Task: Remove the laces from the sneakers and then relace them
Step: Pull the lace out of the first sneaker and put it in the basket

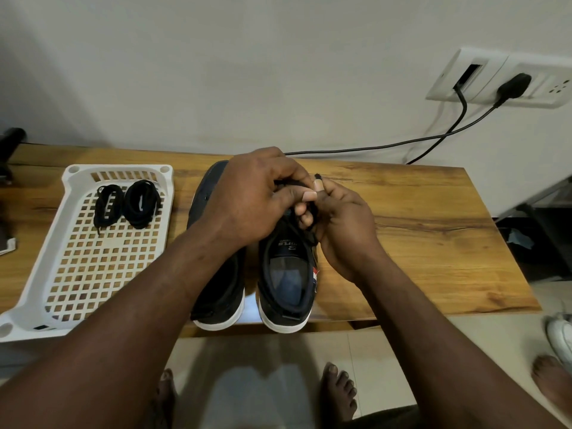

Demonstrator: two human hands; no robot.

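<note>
Setting: home, domestic room; which room cannot be told.
Evidence: plain painted wall (247, 72); household switch-and-socket plate (495, 78) with black plug (513, 85) in; cables (371, 147) trailing down behind wood-grain worktop (418, 227); pale tiled floor (263, 360); bare feet (339, 388) on floor; white perforated plastic basket (28, 317) on worktop; white shoe (560, 335) loose on floor, right edge.

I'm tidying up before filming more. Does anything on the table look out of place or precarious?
Nothing is damaged or spilled. The heels of both sneakers and the near corner of the white tray sit at the front edge of the table, perhaps slightly over it, so a tug could tip them.
</note>
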